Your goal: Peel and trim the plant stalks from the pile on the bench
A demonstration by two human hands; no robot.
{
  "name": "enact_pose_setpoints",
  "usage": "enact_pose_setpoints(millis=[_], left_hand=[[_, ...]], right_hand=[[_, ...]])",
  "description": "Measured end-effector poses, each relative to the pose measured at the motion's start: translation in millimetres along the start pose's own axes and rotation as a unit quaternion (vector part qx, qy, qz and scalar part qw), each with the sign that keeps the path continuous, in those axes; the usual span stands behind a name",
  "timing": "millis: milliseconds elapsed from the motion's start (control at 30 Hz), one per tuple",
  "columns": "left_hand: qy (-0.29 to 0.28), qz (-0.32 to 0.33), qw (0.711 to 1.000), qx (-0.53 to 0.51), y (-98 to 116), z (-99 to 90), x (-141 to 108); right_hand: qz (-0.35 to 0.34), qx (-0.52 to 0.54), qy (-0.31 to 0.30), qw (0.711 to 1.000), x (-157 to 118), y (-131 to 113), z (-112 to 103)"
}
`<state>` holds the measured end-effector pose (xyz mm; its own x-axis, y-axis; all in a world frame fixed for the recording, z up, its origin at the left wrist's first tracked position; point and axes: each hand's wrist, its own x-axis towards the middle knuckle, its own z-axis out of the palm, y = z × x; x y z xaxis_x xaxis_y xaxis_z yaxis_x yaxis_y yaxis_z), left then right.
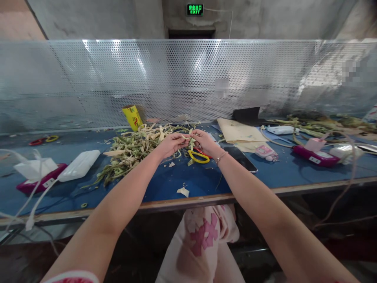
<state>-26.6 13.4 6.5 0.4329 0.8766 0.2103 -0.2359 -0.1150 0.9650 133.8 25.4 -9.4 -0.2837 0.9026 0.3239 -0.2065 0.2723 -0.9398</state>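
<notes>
Between the two forearms, we find open room above the blue table [165, 184], from its front edge until near the hands; a small pale scrap [183, 191] lies low there. Around the left hand [173, 144], the heap of dried plants [126, 153] blocks a low path. Close on the near side of the right hand [204, 141], we meet a yellow loop handle [200, 161]; beyond the right wrist lies a dark phone [243, 160]. At the back, the perforated metal screen [188, 78] closes the way.

Blue table [206, 186], plant heap [125, 151] left of centre, scissors [200, 160] at centre, phone [243, 159] right, paper [240, 131] far right, power strip [55, 173] left.
</notes>
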Motion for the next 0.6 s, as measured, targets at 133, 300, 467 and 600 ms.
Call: enact_pose_setpoints(millis=[133,300,467,600], left_hand=[[0.001,0.003,1.000,-0.011,-1.2,-0.7,0.3],[0.025,0.016,1.000,-0.008,-2.4,6.0,0.4],[0.039,0.013,0.999,0.020,-2.6,8.9,0.6],[0.039,-0.007,0.999,0.033,-2.7,7.7,0.9]], right_hand=[[0.005,0.010,0.004,1.000,-0.7,-1.8,1.3],[0.006,0.010,0.011,1.000,-1.2,-3.0,2.4],[0.012,-0.019,0.016,1.000,-1.0,-1.5,2.9],[-0.007,-0.056,0.029,0.998,-0.8,-1.6,4.0]])
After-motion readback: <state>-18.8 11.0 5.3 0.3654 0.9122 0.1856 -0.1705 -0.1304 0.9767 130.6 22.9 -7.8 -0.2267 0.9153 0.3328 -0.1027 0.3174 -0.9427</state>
